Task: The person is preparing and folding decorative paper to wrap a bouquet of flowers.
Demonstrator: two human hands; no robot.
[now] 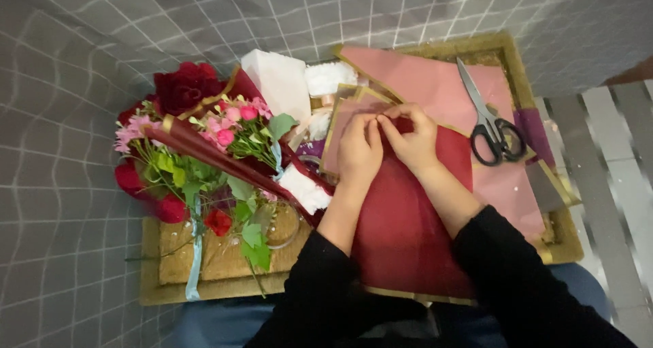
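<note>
My left hand [359, 149] and my right hand [409, 138] meet at the far edge of a dark red wrapping sheet [401, 232] with a gold border, pinching it between thumbs and fingers. The sheet lies over a stack of pink sheets [428, 79] on a gold-rimmed tray [568, 242]. To the left lies a bouquet [197, 137] of red roses, small pink flowers and green leaves, partly wrapped in dark red paper and tied with pale blue ribbon. Both arms wear black sleeves.
Black-handled scissors [491, 125] lie on the pink sheets at the right. A white foam block [280, 83] and white tissue [328, 77] sit behind the bouquet. A clear tape roll [284, 227] rests on the tray. Grey grid fabric surrounds the tray.
</note>
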